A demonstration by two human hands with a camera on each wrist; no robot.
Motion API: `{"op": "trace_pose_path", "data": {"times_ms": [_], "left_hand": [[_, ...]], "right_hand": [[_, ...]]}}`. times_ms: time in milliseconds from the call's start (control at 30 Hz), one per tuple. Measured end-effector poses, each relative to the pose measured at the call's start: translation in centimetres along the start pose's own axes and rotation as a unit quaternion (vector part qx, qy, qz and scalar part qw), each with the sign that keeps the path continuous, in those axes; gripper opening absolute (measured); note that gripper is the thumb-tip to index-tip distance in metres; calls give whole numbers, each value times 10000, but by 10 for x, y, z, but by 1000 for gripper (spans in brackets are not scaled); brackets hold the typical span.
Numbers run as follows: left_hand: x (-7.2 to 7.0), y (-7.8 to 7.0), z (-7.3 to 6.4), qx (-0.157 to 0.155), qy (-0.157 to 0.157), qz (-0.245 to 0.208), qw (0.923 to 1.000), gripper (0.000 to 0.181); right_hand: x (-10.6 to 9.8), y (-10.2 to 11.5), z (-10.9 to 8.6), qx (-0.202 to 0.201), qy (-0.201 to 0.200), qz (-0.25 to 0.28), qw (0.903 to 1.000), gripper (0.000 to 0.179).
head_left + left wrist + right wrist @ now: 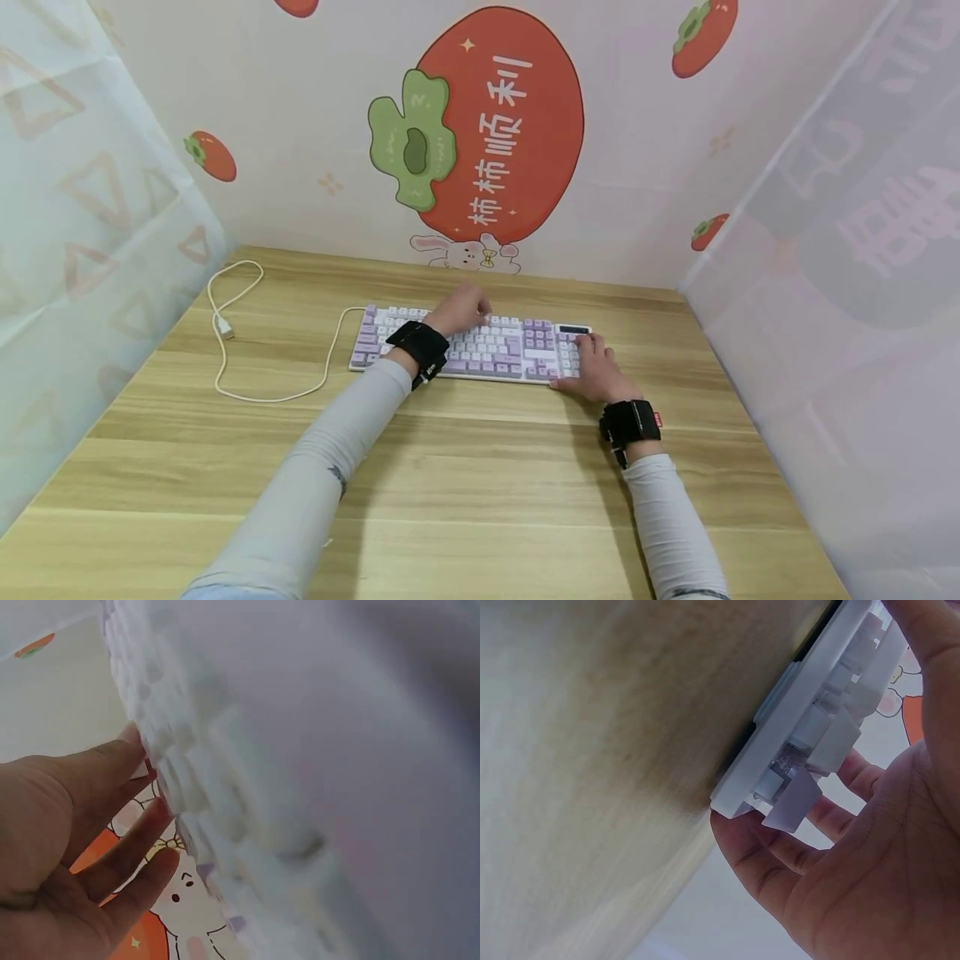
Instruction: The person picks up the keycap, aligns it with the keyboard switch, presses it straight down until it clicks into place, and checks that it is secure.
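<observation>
A white and lilac keyboard [480,354] lies flat on the wooden table. My left hand [461,310] reaches over it, fingers bent, fingertips at the far row of keys. The left wrist view shows the thumb [112,757] and fingers right beside the white keycaps [232,787]; I cannot tell whether they pinch one. My right hand [596,372] grips the keyboard's right end, thumb at the near corner and fingers over the number keys. Seen from the right wrist, a finger presses against the keyboard's end corner [731,802], beside a lilac keycap [795,802].
A white cable [273,400] leaves the keyboard's far left and loops across the table's left side, ending in a USB plug [224,327]. A printed backdrop [637,167] with persimmons stands behind the table [480,483], and hanging sheets [862,333] flank both sides.
</observation>
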State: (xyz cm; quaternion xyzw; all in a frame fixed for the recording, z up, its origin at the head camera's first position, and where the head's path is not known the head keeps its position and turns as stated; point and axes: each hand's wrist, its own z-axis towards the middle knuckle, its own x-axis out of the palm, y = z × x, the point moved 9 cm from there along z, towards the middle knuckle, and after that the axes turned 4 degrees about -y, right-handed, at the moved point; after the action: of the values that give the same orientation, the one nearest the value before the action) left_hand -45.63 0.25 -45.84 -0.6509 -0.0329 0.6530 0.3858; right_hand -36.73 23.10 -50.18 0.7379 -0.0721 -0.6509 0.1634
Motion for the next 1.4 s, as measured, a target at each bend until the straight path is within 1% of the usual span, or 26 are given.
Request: {"op": "trace_pose_path", "data": {"times_ms": [133,233,300,400,433,533,700,900,967,1100,1167,1200,1300,1400], "left_hand": [[0,2,-1,53,-25,69,10000,13],[1,1,-1,211,-45,26,9998,11],[4,-1,0,355,40,49,9993,15],[9,-5,0,549,302,146,9979,27],[10,-5,0,586,387,194,9973,29],[12,-5,-1,601,480,163,9969,31],[10,-5,-1,567,325,99,9978,32],[4,-11,-2,400,-43,104,9991,29],[2,-14,-1,390,-168,124,9990,27],[1,-20,0,449,-337,112,9984,40],[1,-21,0,493,-356,67,9981,47],[1,-19,0,468,-347,15,9983,47],[0,-14,-1,442,-309,-131,9985,39],[-2,-10,-1,363,-274,-172,9988,28]], "right_hand": [[1,0,0,7,-4,-6,10000,100],[1,-1,1,13,-30,-7,10000,100],[1,-1,1,18,-45,-5,10000,101],[1,-1,0,14,-51,13,10000,101],[1,0,0,3,-43,11,10000,100],[3,0,1,-12,-19,-11,10000,101],[3,-1,1,23,-15,-23,10000,100],[3,-3,3,29,-4,-36,10000,101],[3,-5,4,53,0,-44,10000,101],[1,-6,4,58,-14,-56,10000,101],[-1,-5,3,44,-39,-35,10000,102],[-1,-5,2,29,-41,-28,10000,102],[-1,-3,0,24,-20,-1,10000,101],[-1,-2,1,30,-18,-4,10000,101]]}}
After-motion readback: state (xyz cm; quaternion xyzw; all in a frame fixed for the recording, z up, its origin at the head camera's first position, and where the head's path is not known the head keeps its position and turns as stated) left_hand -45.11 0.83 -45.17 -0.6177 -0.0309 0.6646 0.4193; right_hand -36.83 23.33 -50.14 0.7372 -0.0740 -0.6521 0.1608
